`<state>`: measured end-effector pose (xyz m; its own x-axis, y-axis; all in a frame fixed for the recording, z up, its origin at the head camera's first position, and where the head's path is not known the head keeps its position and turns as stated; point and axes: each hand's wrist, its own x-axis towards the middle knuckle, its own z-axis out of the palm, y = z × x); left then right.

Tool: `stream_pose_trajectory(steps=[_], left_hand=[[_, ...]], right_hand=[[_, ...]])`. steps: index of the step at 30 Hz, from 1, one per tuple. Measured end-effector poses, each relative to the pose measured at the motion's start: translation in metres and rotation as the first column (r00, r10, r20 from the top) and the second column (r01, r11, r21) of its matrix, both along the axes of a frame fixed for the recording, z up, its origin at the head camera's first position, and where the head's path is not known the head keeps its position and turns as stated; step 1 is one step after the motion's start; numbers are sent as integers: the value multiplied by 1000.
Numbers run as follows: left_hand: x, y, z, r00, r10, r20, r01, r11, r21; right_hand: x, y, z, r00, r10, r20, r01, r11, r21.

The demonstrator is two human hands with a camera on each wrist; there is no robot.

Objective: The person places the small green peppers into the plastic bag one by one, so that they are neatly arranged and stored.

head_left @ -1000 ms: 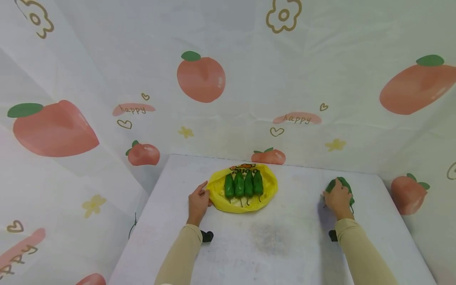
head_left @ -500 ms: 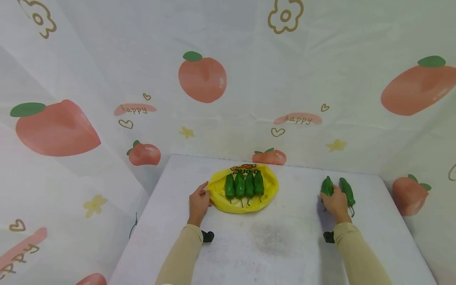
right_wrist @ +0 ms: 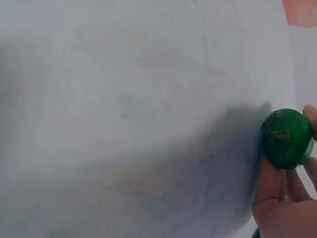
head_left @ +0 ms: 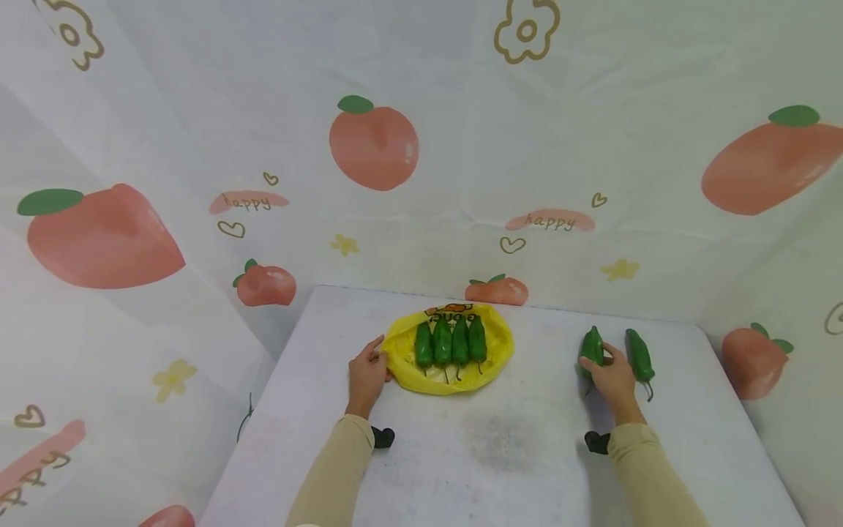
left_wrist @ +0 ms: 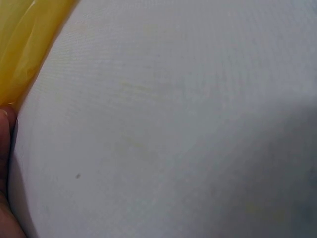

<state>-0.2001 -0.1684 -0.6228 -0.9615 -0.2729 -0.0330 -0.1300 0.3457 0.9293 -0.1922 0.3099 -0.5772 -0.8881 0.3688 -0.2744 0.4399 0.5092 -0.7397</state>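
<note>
Right side of the desk (head_left: 500, 476): since half a second ago, the right hand (head_left: 611, 377) and the held pepper (head_left: 592, 348) have shifted left, widening the gap to the lone pepper (head_left: 639, 355), which has stayed put.

Desk: white and flat, with no raised rim in sight. A pepper let slip could roll freely, perhaps off an edge.

Yellow bag (head_left: 497, 359): thin plastic, its mouth spread, near the desk's far edge and left of centre. If its soft rim goes slack or gets brushed, it could fold over the opening.

Left grip: the left hand (head_left: 367, 373) pinches the bag's left rim between thumb and fingers. Too hard a tug could drag the bag and whatever is inside.

Right grip: thumb and fingertips grasp the held pepper by its sides. Glossy skin and a light pinch could let it twist or slide free.

Four peppers (head_left: 443, 344): side by side in the bag, stems toward the person. A knock could break their row.

Held pepper: left of the lone one, well apart from the bag. Whether it touches the desk cannot be told.

Lone pepper: near the right hand; a careless rightward swing could roll it.
</note>
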Motion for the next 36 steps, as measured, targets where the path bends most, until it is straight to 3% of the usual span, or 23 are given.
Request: stream_pose_trajectory(steps=[7,18,27,36], left_hand=[[0,0,0,1000,4,8,-4,1000,-8],[-5,-4,-5,1000,-7,-11,7,1000,5],[-5,-3,-3,1000,-2,24,1,1000,26],[-3,-1,-5,1000,2,17,-2,1000,15]], right_hand=[[4,-7,-1,1000,-4,-30,2,998,-62],[6,-29,16,998,-2,-70,-3,997,-73],[4,-50,30,989,40,-142,-57,991,-120],[2,-70,40,991,80,-108,-95,985,-144]])
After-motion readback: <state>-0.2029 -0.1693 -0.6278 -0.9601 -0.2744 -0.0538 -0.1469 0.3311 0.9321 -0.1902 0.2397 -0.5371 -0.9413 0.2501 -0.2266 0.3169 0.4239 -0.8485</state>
